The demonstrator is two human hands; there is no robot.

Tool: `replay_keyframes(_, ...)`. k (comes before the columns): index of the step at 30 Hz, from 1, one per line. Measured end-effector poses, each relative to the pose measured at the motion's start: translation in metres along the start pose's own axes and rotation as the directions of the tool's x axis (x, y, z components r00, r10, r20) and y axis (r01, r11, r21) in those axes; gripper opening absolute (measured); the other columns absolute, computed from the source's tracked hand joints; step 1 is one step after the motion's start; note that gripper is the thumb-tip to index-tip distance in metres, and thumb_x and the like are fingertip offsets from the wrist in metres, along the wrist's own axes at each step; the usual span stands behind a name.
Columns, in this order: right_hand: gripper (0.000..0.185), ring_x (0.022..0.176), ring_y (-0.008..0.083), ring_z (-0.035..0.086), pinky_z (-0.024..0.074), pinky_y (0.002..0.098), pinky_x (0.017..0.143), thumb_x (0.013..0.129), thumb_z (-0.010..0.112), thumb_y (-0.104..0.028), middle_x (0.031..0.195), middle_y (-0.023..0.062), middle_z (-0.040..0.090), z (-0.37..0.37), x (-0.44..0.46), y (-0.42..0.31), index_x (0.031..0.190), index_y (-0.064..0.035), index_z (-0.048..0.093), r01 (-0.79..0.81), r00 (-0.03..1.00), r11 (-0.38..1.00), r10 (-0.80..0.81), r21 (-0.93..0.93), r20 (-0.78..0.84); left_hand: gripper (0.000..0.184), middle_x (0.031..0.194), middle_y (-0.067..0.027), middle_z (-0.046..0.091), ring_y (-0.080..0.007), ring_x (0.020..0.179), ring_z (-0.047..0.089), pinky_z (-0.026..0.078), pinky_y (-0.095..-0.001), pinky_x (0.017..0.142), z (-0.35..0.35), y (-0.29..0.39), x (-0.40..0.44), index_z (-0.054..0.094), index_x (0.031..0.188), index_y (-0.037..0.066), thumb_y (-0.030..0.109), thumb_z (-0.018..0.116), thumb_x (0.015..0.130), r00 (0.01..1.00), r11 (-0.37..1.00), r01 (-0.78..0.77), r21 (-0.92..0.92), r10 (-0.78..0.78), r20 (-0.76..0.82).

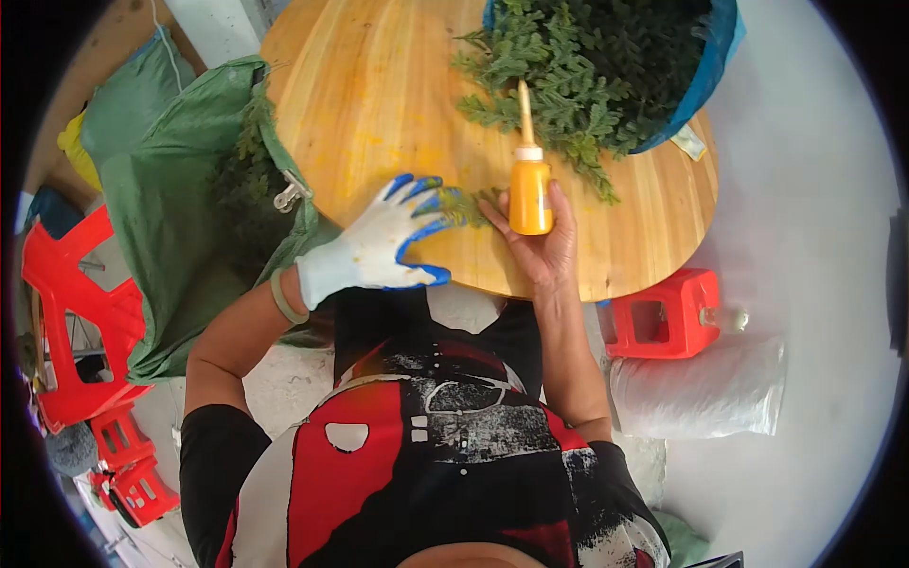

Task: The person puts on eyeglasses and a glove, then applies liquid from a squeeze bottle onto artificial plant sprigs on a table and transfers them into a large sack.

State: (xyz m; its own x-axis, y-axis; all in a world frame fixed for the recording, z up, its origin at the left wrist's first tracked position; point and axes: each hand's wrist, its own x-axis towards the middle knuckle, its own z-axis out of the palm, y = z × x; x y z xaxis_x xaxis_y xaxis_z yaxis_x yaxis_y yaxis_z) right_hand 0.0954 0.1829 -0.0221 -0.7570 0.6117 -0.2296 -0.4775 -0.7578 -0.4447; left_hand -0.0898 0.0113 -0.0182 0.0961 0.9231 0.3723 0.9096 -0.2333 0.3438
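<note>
My left hand (393, 235) wears a white and blue glove and is over the near left part of the round wooden table (369, 95), its fingers spread. A small green sprig (459, 205) lies at its fingertips and reaches toward my right hand. My bare right hand (544, 241) holds a yellow squeeze bottle (531, 194) upright, its long nozzle pointing away from me. Past the nozzle, green artificial branches (568, 85) spill out of a blue bag (715, 66) onto the tabletop.
A green sack (170, 208) with more branches hangs at the table's left edge, held by a metal clip (292, 191). Red stools (663, 314) stand on both sides. Below the right one is a clear plastic-wrapped roll (701, 388).
</note>
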Motion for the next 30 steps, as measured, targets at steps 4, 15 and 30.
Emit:
replay_keyframes(4,0.035,0.081,0.0312,0.066,0.0503,0.0552,0.096,0.092,0.064,-0.027,0.093,0.0191,0.065,-0.006,0.003,0.004,0.112,0.0009,0.056,0.002,0.998,1.000,-0.002,-0.016,-0.055,0.064,0.143,-0.0113,0.050,-0.0365,0.135,0.040,0.026,-0.0536,0.114,-0.030,-0.008,-0.017,0.060,0.126,0.011,0.048,0.070,0.076,0.995,0.995,0.060,-0.081,-0.066,-0.069)
replay_keyframes(15,0.037,0.080,0.0313,0.067,0.0500,0.0551,0.097,0.091,0.064,-0.026,0.092,0.0192,0.065,-0.007,0.006,-0.002,0.112,0.0021,0.054,-0.044,0.998,0.999,0.045,0.008,-0.046,0.070,0.144,-0.0125,0.048,-0.0380,0.137,0.038,0.021,-0.0559,0.116,-0.025,-0.014,0.028,0.060,0.128,0.011,0.056,0.067,0.075,0.974,0.970,-0.225,0.089,0.221,0.056)
replay_keyframes(30,0.046,0.096,0.0326,0.061,0.0527,0.0365,0.071,0.079,0.061,-0.012,0.113,0.0221,0.055,-0.025,-0.030,-0.035,0.123,-0.0041,0.048,-0.047,0.995,0.988,0.059,-0.146,0.078,0.078,0.141,-0.0176,0.047,-0.0390,0.135,0.039,0.022,-0.0538,0.116,0.013,-0.021,0.012,0.058,0.132,0.014,0.064,0.063,0.073,0.970,0.971,-0.219,0.098,0.206,0.132)
